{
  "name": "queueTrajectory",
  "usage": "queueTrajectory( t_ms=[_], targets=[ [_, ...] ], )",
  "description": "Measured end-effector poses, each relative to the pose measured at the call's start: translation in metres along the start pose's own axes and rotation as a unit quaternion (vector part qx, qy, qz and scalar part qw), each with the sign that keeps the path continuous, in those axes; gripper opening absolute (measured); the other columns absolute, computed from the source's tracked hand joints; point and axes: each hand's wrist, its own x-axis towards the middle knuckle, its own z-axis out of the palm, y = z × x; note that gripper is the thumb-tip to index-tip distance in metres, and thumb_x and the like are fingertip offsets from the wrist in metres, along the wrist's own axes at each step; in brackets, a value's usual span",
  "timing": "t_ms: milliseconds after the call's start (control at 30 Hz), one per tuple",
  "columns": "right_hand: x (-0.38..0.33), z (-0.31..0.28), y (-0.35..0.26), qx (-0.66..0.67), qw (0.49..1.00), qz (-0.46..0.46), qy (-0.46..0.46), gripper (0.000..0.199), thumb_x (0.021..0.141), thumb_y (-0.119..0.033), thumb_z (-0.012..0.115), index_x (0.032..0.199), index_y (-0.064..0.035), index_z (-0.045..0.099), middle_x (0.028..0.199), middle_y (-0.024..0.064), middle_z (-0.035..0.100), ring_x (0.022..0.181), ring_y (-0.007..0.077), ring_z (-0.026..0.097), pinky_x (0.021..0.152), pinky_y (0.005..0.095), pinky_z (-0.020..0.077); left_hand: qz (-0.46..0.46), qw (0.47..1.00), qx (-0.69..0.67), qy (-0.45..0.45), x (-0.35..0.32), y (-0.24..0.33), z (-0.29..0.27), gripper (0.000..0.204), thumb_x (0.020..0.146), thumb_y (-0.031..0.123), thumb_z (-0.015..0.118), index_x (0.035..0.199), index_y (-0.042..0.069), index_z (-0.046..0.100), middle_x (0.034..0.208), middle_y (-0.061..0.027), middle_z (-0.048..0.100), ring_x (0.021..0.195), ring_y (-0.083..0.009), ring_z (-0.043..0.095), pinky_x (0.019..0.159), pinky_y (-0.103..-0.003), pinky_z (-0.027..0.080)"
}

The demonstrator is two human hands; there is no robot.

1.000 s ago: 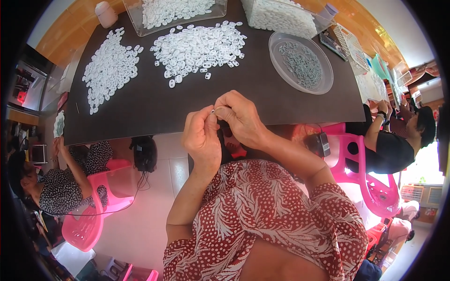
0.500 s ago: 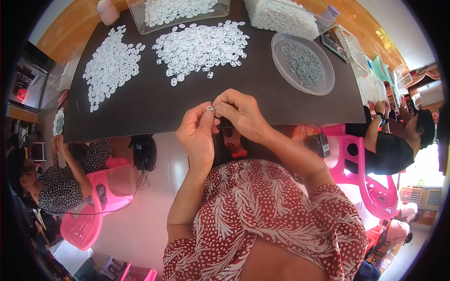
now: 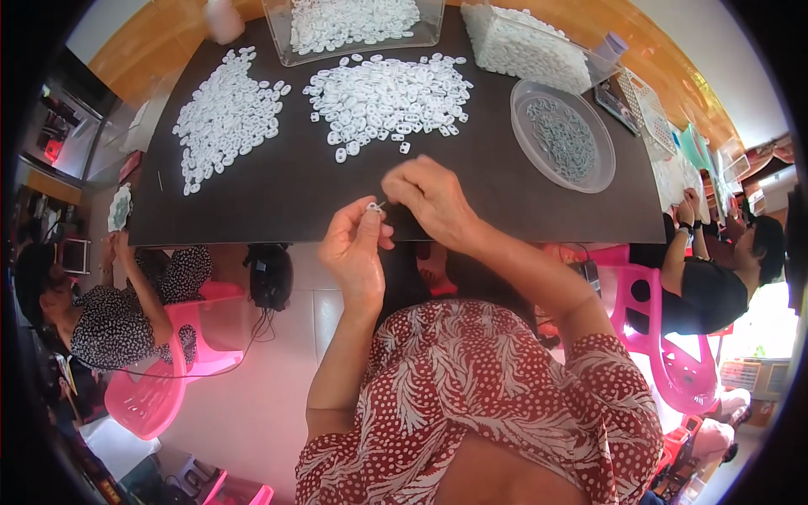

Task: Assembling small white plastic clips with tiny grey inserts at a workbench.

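Note:
My left hand (image 3: 358, 244) pinches a small white plastic piece (image 3: 373, 207) between thumb and forefinger, just past the table's near edge. A thin grey pin (image 3: 382, 204) sticks out from the piece toward my other hand. Close beside it, my right hand (image 3: 429, 198) is closed with its fingers curled down; whether something small is in its fingertips is hidden. Ahead lies a heap of white plastic pieces (image 3: 387, 97) with holes in them, and a second heap of white pieces (image 3: 227, 118) spreads to the left. A round clear dish (image 3: 602, 172) of small grey pins stands at the right.
Two clear bins, one at the back middle (image 3: 290, 61) and one at the back right (image 3: 606, 71), hold more white pieces. A phone (image 3: 617, 109) and a white basket (image 3: 648, 118) lie at the right. Other people sit left and right on pink chairs (image 3: 151, 396).
My right hand has drawn a little away from the white piece, and a thin pin now shows there. My left hand keeps its pinch. The whole view has shifted slightly.

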Motion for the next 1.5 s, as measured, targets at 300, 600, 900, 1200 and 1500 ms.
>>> queueTrajectory(
  t_ms=[300,600,900,1200,1500],
  targets=[
    [0.07,0.04,0.034,-0.243,0.949,-0.199,0.031,0.02,0.071,-0.011,0.07,0.09,-0.0118,0.067,0.074,0.009,0.054,0.075,0.0278,0.05,0.064,0.0396,0.0425,0.029,0.999,-0.011,0.018,0.004,0.01,-0.014,0.014,0.087,0.001,0.059,0.098,-0.006,0.061,0.079,-0.0101,0.063,0.06,-0.0115,0.057,0.049,-0.023,0.047],
    [0.075,0.048,0.033,-0.319,0.894,-0.316,-0.011,0.009,0.064,-0.003,0.06,0.072,-0.0051,0.059,0.073,0.01,0.049,0.076,0.0258,0.047,0.065,0.0365,0.0391,0.019,1.0,-0.007,0.022,0.008,0.012,-0.019,0.013,0.087,0.002,0.059,0.097,-0.006,0.062,0.079,-0.0094,0.063,0.06,-0.011,0.057,0.049,-0.023,0.046],
    [0.038,0.013,0.021,-0.094,0.989,-0.107,-0.028,0.008,0.082,-0.01,0.061,0.086,-0.0039,0.064,0.077,0.0064,0.063,0.075,0.0199,0.056,0.068,0.0296,0.0445,0.002,0.999,-0.022,0.032,0.008,0.014,-0.018,0.013,0.087,0.002,0.06,0.097,-0.006,0.062,0.077,-0.0098,0.062,0.058,-0.0116,0.056,0.048,-0.023,0.046],
    [0.009,-0.01,0.006,0.294,0.932,0.196,-0.084,0.014,0.087,-0.014,0.06,0.092,-0.0015,0.065,0.079,0.0034,0.065,0.07,0.0066,0.055,0.06,0.0197,0.0421,-0.031,0.998,-0.051,-0.008,0.007,0.012,0.001,0.014,0.087,0.003,0.059,0.097,-0.007,0.061,0.078,-0.0108,0.062,0.058,-0.0123,0.056,0.048,-0.023,0.046],
    [-0.005,-0.018,0.0,0.299,0.93,0.205,-0.063,0.016,0.086,-0.014,0.062,0.094,-0.001,0.065,0.078,0.0024,0.064,0.07,0.0064,0.055,0.06,0.0204,0.0419,-0.023,0.999,-0.019,-0.024,-0.001,0.01,0.005,0.015,0.088,0.002,0.058,0.101,-0.005,0.06,0.083,-0.01,0.062,0.062,-0.0116,0.057,0.05,-0.022,0.046]
  ],
)
